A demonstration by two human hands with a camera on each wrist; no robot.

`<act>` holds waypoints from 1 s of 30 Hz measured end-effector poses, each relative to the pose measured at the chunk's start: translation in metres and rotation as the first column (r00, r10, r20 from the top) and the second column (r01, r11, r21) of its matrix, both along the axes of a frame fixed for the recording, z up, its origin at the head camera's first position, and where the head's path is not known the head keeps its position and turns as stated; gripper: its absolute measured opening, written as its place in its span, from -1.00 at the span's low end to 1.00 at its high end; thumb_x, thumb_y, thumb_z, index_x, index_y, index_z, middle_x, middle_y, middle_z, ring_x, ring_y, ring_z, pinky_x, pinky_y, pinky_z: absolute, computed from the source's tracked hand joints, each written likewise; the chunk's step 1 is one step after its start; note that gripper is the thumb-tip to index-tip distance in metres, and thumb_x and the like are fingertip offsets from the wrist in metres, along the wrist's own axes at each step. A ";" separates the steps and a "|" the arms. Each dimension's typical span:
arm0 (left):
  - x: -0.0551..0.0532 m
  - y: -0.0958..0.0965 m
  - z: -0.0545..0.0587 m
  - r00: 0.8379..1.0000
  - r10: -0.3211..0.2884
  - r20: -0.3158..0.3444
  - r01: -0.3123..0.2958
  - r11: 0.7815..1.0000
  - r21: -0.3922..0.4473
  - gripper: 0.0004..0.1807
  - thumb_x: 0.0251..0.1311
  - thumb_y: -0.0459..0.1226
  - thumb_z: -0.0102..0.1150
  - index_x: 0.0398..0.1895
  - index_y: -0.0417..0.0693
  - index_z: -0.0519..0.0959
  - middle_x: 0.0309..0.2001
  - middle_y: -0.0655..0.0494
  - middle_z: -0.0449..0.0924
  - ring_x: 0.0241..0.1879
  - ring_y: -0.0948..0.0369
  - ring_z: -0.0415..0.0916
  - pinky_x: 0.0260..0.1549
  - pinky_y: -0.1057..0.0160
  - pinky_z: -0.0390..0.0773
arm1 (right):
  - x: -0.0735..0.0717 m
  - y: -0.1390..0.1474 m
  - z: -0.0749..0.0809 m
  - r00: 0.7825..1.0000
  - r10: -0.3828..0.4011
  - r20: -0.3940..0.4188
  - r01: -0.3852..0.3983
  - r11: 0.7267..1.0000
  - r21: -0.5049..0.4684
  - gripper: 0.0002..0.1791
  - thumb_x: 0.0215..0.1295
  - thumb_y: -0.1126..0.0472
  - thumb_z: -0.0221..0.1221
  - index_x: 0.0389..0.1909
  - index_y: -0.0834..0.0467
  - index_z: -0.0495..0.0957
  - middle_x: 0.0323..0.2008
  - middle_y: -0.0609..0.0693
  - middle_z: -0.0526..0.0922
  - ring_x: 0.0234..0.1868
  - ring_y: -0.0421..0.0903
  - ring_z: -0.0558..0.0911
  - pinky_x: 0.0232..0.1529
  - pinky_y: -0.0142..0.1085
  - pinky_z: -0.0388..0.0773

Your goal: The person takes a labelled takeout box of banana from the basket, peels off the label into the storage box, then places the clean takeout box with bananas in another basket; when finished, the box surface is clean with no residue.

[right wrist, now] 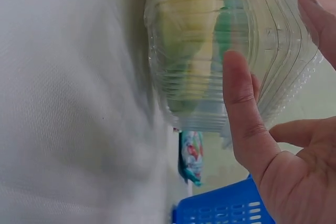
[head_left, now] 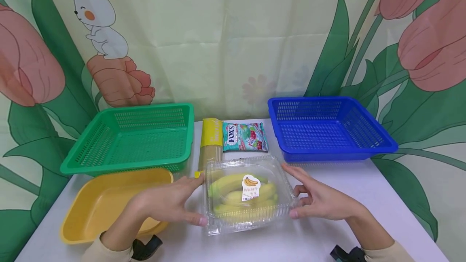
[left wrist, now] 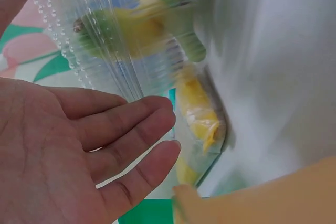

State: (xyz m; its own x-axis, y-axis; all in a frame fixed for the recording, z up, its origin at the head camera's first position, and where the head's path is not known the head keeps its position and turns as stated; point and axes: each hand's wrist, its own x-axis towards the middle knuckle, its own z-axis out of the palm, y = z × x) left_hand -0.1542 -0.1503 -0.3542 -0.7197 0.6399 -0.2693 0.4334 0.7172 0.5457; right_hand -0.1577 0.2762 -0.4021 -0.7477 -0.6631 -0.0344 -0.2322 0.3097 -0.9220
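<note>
A clear plastic clamshell box (head_left: 251, 165) of yellow-green bananas (head_left: 229, 185) is at the middle front, with a banana-printed label (head_left: 251, 188) on its lid. My left hand (head_left: 171, 201) is at its left side, thumb near the front corner, fingers extended toward the rear. On the opposite side my right hand (head_left: 320, 197) touches the box with forefinger and thumb spread along the edge; its other fingers bend in beside the wall. The left wrist view shows the left hand's fingers (left wrist: 131, 124) loosely extended beside the ridged wall. Whether the box's base touches the table cannot be told.
Behind the box lie a yellow-topped noodle packet (head_left: 212, 140) and a teal FOX'S candy bag (head_left: 245, 136). A green basket (head_left: 185, 132) and a yellow basin (head_left: 83, 213) stand at the left, a blue basket (head_left: 338, 155) at the back right. A printed curtain (head_left: 189, 51) hangs behind the white table.
</note>
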 end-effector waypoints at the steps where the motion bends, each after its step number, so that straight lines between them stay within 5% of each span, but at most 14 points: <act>1: 0.000 0.000 -0.001 1.000 0.001 0.001 -0.001 1.000 -0.005 0.30 0.11 0.42 0.23 0.62 -0.30 0.01 0.59 -0.19 0.10 0.57 -0.17 0.03 0.43 -0.22 0.22 | 0.000 0.000 0.000 1.000 0.004 0.003 -0.004 1.000 0.002 0.20 0.25 0.30 0.42 0.68 0.01 -0.24 0.60 0.20 -0.31 0.05 -0.06 0.58 -0.05 -0.24 0.69; 13: 0.002 -0.001 -0.007 1.000 0.020 -0.003 -0.020 0.999 -0.025 0.31 0.10 0.44 0.23 0.62 -0.29 0.01 0.60 -0.17 0.07 0.58 -0.22 -0.01 0.46 -0.24 0.16 | -0.001 -0.002 -0.002 1.000 0.024 0.003 -0.024 0.996 0.089 0.26 0.20 0.20 0.47 0.67 0.12 -0.26 0.56 0.12 -0.24 0.09 -0.05 0.53 -0.04 -0.27 0.67; 18: 0.005 0.003 -0.011 0.997 0.053 -0.047 -0.056 0.996 -0.063 0.41 0.00 0.50 0.23 0.66 -0.21 -0.12 0.65 -0.13 -0.10 0.57 -0.32 -0.11 0.48 -0.27 0.06 | 0.003 -0.010 -0.005 0.998 0.018 -0.067 -0.006 0.986 0.169 0.45 0.11 0.12 0.54 0.66 0.10 -0.46 0.59 0.17 -0.40 0.40 0.25 0.26 0.04 -0.08 0.63; 23: 0.006 0.005 -0.016 0.995 0.056 -0.077 -0.061 0.996 -0.062 0.48 -0.07 0.51 0.27 0.67 -0.17 -0.18 0.66 -0.13 -0.20 0.59 -0.29 -0.14 0.49 -0.26 0.05 | 0.004 -0.021 -0.009 0.981 0.033 -0.193 0.008 0.977 0.211 0.61 0.02 0.02 0.59 0.61 0.04 -0.64 0.60 0.26 -0.58 0.56 0.47 -0.36 0.33 0.47 0.06; 25: 0.006 0.005 -0.018 0.995 0.056 -0.083 -0.060 0.997 -0.056 0.48 -0.08 0.51 0.28 0.67 -0.17 -0.19 0.66 -0.14 -0.21 0.59 -0.28 -0.15 0.49 -0.27 0.04 | 0.004 -0.023 -0.010 0.973 0.035 -0.227 0.022 0.970 0.241 0.63 0.00 -0.04 0.59 0.60 0.02 -0.66 0.60 0.23 -0.60 0.57 0.43 -0.40 0.37 0.43 -0.10; 30: 0.006 0.004 -0.019 0.994 0.083 -0.071 -0.086 0.996 -0.032 0.49 -0.11 0.50 0.31 0.68 -0.12 -0.18 0.67 -0.08 -0.17 0.61 -0.25 -0.17 0.48 -0.29 0.04 | 0.003 -0.027 -0.010 0.970 0.026 -0.241 0.039 0.964 0.263 0.63 0.00 -0.10 0.58 0.60 -0.05 -0.67 0.61 0.21 -0.58 0.59 0.41 -0.38 0.40 0.38 -0.09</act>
